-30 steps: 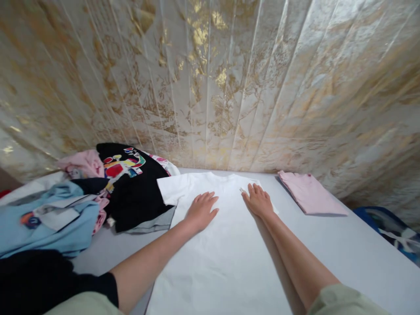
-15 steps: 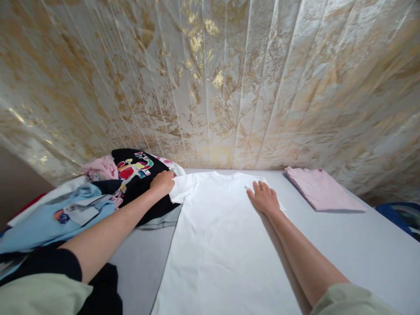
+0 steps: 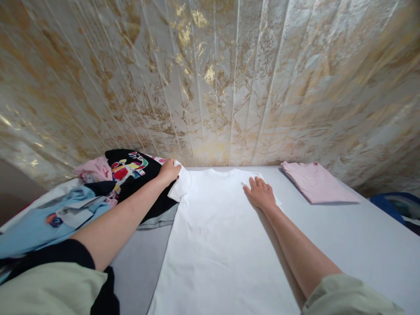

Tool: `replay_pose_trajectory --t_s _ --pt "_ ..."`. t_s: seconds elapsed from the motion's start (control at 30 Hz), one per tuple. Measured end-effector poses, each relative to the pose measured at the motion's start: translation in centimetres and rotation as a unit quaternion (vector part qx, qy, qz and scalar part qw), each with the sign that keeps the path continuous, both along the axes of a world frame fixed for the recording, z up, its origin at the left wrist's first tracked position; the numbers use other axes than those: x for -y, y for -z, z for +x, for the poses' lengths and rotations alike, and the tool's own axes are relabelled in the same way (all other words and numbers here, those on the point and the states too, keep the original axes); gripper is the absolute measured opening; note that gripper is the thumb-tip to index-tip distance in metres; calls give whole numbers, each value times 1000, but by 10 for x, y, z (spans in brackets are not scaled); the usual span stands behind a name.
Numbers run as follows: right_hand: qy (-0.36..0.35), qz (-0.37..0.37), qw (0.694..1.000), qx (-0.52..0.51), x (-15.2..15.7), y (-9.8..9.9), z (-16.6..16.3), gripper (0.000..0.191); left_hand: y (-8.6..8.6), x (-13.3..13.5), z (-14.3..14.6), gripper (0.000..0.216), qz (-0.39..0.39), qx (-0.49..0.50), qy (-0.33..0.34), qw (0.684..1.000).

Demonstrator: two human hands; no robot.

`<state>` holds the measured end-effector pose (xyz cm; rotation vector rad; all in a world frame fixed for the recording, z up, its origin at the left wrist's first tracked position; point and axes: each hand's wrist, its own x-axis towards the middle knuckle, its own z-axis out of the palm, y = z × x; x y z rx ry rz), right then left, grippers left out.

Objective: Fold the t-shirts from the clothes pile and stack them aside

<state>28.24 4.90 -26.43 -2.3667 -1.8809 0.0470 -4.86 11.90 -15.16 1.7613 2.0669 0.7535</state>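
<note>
A white T-shirt (image 3: 223, 236) lies spread out on the pale table, its neckline at the far edge and its lower part running out of view towards me. My left hand (image 3: 169, 171) pinches the edge of its left sleeve, which is lifted slightly off the surface. Flat on the shirt near the right shoulder rests my right hand (image 3: 260, 192), fingers stretched and a little spread. Most of the right sleeve is hidden under that hand.
On the left, a heap of clothes holds a black printed garment (image 3: 131, 170), a pink one (image 3: 95, 169) and a light blue one (image 3: 36, 232). A folded pink garment (image 3: 318, 181) lies at the right. Behind hangs a gold-patterned curtain (image 3: 210, 87). Something blue (image 3: 389, 208) stands beyond the table's right edge.
My left hand has moved up and slightly right, raising the sleeve's edge with it. My right hand stays flat at the shoulder. The whole view has shifted a little.
</note>
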Motion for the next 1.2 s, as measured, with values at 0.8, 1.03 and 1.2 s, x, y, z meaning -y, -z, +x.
replay_pose_trajectory --t_s 0.8,1.03,1.2 --pt "-6 31 1000 1 5 -4 -2 62 99 21 52 75 -12 -280 215 936" --pt "-50 15 999 5 8 -5 -7 67 98 24 54 75 -1 -292 207 934" --pt "-44 -3 999 -11 10 -11 -8 65 96 28 49 66 20 -281 234 931"
